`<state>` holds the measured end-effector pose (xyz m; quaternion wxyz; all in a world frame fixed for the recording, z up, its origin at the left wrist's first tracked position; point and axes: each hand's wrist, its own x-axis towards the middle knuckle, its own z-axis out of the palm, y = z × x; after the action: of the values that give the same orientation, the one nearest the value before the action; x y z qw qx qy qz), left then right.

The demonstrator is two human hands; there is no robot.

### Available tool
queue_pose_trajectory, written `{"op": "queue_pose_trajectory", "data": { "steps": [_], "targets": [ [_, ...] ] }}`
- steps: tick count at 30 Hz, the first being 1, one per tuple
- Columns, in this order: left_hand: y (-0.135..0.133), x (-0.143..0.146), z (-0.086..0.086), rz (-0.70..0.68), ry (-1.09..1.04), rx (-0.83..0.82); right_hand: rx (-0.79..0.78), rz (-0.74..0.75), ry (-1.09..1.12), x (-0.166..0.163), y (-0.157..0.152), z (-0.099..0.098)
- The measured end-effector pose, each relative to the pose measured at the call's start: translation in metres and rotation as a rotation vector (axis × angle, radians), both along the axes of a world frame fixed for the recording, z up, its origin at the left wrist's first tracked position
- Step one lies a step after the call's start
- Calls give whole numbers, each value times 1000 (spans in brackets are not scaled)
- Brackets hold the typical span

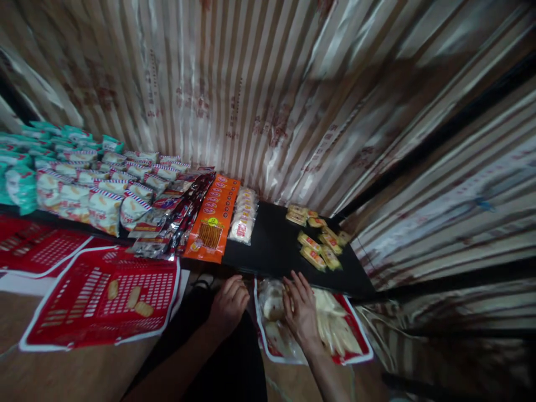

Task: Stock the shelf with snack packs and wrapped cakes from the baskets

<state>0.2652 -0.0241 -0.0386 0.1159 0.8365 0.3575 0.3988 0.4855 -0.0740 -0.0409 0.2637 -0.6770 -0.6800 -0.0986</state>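
My left hand [229, 300] is over my dark-clothed leg, close to the front edge of the black shelf board [268, 237]. Its fingers are curled in and close together, with nothing showing in them. My right hand [302, 308] is above a red basket with a white rim [368, 354], its fingers stretched out. Beneath and beside it are clear-wrapped pale round items [274, 307] and flat whitish packets [335, 329]. Whether the right fingers touch the wrapping I cannot tell. Several small yellow packets [312, 258] lie on the board beyond the right hand.
Along the board stand white bags [104, 209], teal bags [20, 181], dark shiny packets [167, 218], an orange snack packet [211, 220] and a clear pack of white rounds [243, 218]. Another red basket [100, 279] holds a few small yellow packets. Striped sheeting [234, 100] hangs behind.
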Motion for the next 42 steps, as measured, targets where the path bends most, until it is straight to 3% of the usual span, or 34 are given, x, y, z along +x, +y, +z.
{"op": "queue_pose_trajectory", "data": {
  "steps": [4,8,14,21,24,28,33,38,42],
  "targets": [
    [-24,-4,10,-18,1,-147,-253,-65,35,7,-52,-17],
    [-46,9,25,-65,13,-290,-499,-73,58,-2,-77,-27],
    [-67,30,36,-182,-28,-490,-438,-107,84,0,-76,-36],
    [-59,31,43,-202,19,-513,-350,-76,207,13,-63,-34],
    [-51,32,49,-207,34,-512,-258,-79,327,15,-53,-22],
    [-37,34,60,-180,18,-566,-176,-136,508,16,-44,15],
    [-24,51,67,-212,-252,-900,-82,-256,745,12,-42,65],
    [-27,77,64,-268,-398,-1153,-21,-282,965,10,-46,82],
    [-31,78,62,-271,-525,-1310,-62,-232,1187,2,-51,88]
  ]
}}
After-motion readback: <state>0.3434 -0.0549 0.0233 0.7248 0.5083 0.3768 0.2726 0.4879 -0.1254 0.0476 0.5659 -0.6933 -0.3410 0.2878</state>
